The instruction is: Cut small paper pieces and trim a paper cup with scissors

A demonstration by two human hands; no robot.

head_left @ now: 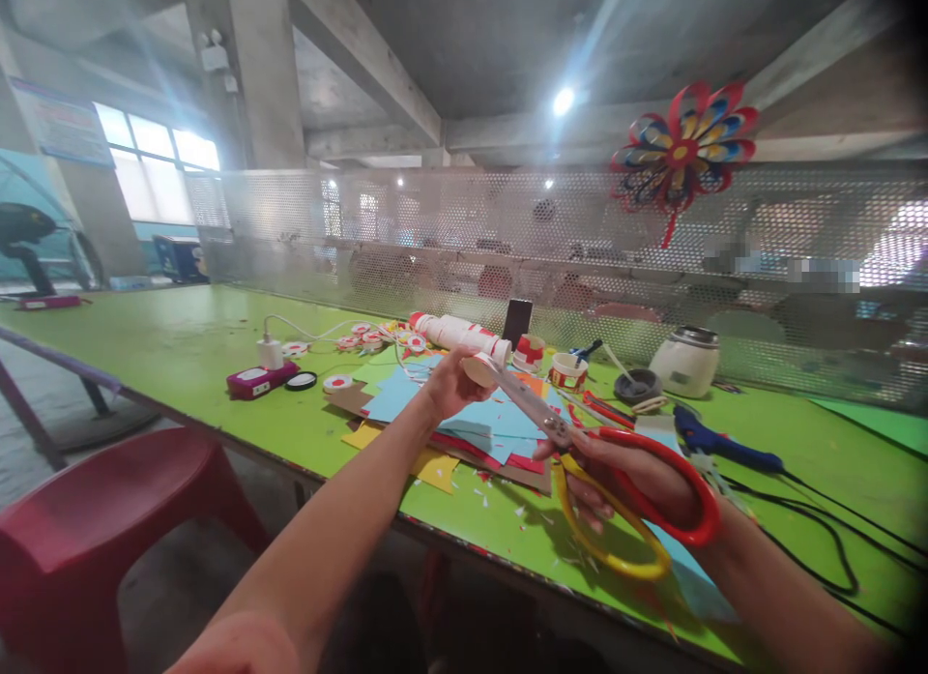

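My left hand (458, 384) is closed around a small pale round piece (478, 369), perhaps paper or the base of a cup; its exact kind is hard to make out. My right hand (616, 471) grips a large pair of scissors (529, 403) with one red and one yellow handle. The blades point away from me, and their tips reach the pale piece. Beneath both hands lie light blue paper sheets (478, 418) on brown and red ones. Behind my left hand, a stack of white and red paper cups (453, 334) lies on its side.
Small paper scraps litter the green table (290, 437). On the right are a blue glue gun (729, 440) with black cords and a white jar (687, 362). A purple power bank (257, 379) lies left; a red stool (123, 490) stands below. A perforated screen (435, 210) rises behind.
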